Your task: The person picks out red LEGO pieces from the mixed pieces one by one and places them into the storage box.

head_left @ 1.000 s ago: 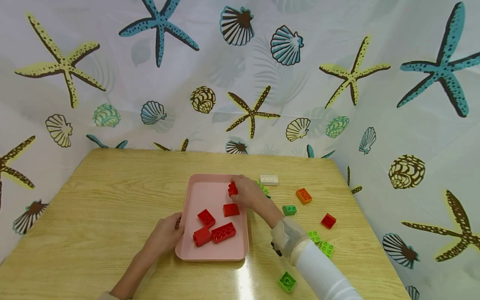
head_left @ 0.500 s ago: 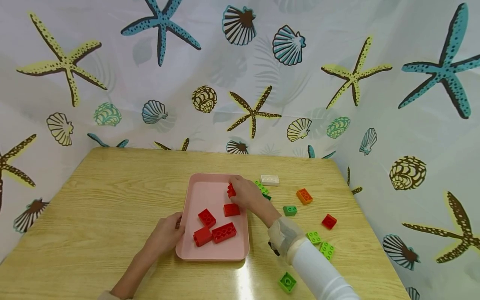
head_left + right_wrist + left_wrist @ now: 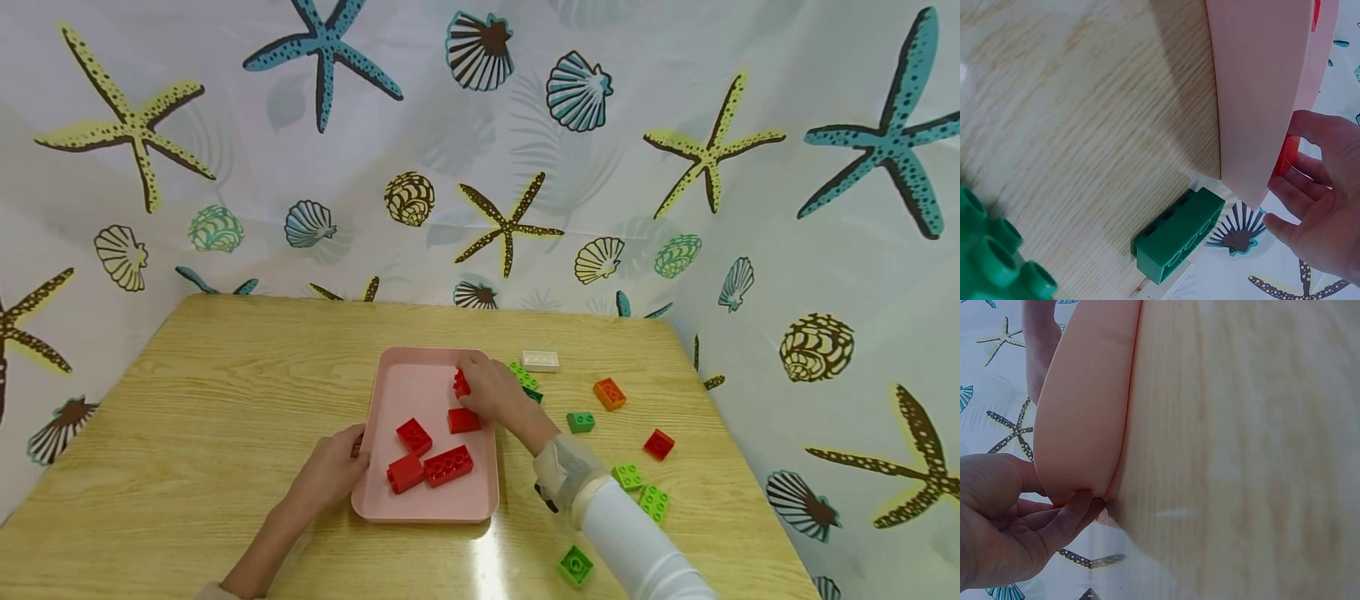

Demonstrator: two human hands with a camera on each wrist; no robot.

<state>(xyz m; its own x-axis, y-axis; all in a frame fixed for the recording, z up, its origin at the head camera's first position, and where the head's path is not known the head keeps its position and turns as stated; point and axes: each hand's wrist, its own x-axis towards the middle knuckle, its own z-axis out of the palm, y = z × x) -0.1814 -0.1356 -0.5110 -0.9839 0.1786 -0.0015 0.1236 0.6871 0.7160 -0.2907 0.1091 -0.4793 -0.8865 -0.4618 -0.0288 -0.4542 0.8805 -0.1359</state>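
A shallow pink tray (image 3: pixel 412 379) lies on the wooden table. My left hand (image 3: pixel 330 469) grips its left rim; in the left wrist view, the fingers (image 3: pixel 1063 522) pinch the tray wall (image 3: pixel 1088 394) near a corner. At the far right corner inside the tray, my right hand (image 3: pixel 491 390) holds a red toy brick (image 3: pixel 461 383), partly covered by the fingers. The right wrist view has this brick (image 3: pixel 1288 153) just behind the tray wall. Nearer in the tray are a plain-topped red brick (image 3: pixel 464 420) and several other red bricks (image 3: pixel 448 466).
Right of the tray lie a white brick (image 3: pixel 540 361), an orange brick (image 3: pixel 609 393), a red brick (image 3: pixel 659 444) and several green bricks (image 3: pixel 575 567). A dark green brick (image 3: pixel 1179 234) is close to the tray's far right corner. A shell-patterned curtain (image 3: pixel 337 250) surrounds the table.
My right hand and the red brick in it have shifted very slightly left and nearer within the tray. My left hand stays on the tray rim.
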